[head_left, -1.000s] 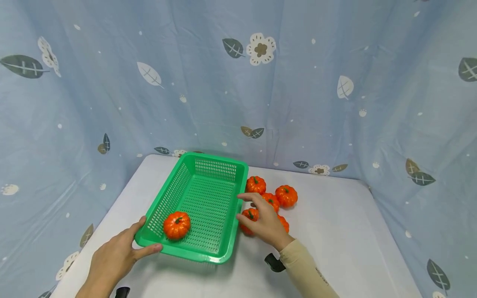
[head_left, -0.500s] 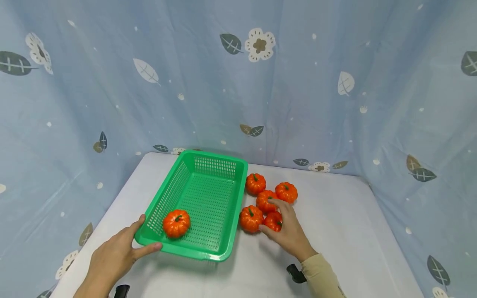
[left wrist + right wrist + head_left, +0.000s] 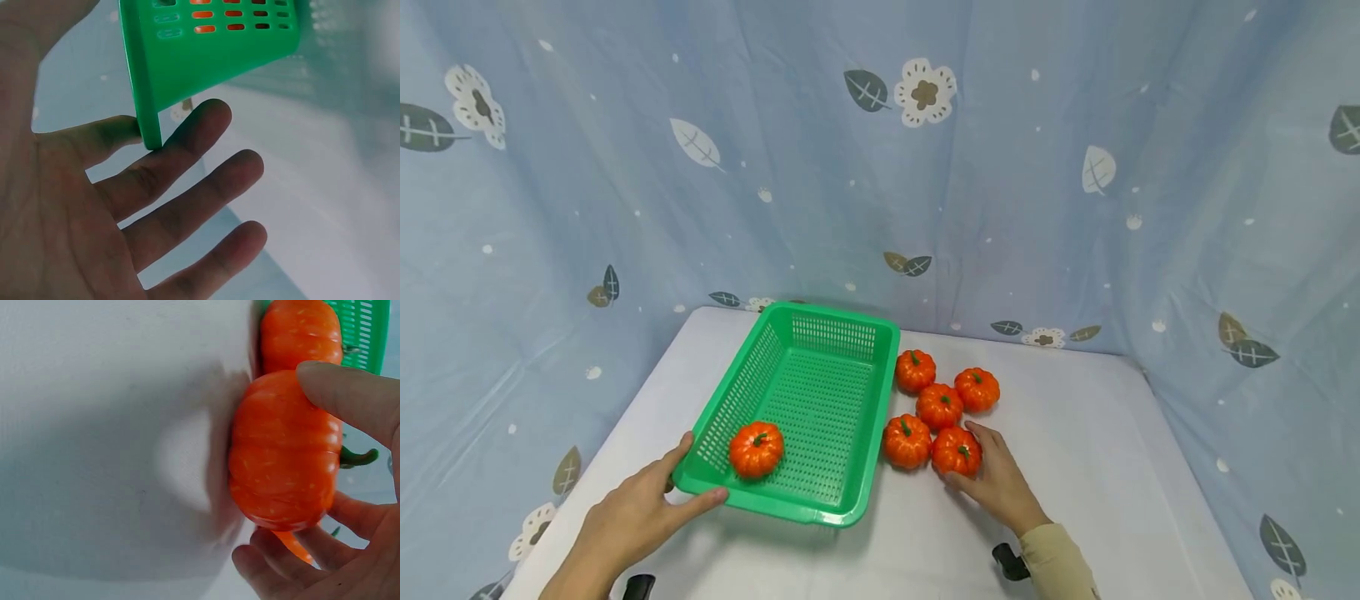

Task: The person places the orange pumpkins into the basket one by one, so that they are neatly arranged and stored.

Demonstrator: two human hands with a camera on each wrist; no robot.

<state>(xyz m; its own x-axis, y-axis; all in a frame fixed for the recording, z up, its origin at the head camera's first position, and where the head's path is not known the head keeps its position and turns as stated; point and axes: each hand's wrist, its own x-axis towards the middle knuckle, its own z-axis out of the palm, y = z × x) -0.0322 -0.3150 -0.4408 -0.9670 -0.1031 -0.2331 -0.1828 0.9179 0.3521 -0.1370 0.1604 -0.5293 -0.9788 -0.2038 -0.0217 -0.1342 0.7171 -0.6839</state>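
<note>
A green plastic basket (image 3: 872, 417) stands on the white table with one small orange pumpkin (image 3: 756, 451) inside. My left hand (image 3: 628, 512) is at its near left corner, thumb along the rim. In the left wrist view, the fingers (image 3: 200, 212) are spread and nearly straight, some touching the rim. To the basket's right, my right hand (image 3: 1000, 483) grips the nearest right pumpkin (image 3: 956, 452) of a cluster. In the right wrist view, the thumb (image 3: 350, 394) lies on one side of that pumpkin, with curled fingers on the other.
Beside the gripped one sits another pumpkin (image 3: 907, 442), close to the basket wall. Behind are a middle pumpkin (image 3: 939, 407), a back left pumpkin (image 3: 915, 371) and a back right pumpkin (image 3: 977, 390). A blue patterned curtain (image 3: 1000, 167) borders the table's back and sides.
My right hand has drawn away from the basket's right rim, moving right and nearer, and has closed around the front right pumpkin. The left hand and basket have hardly moved.
</note>
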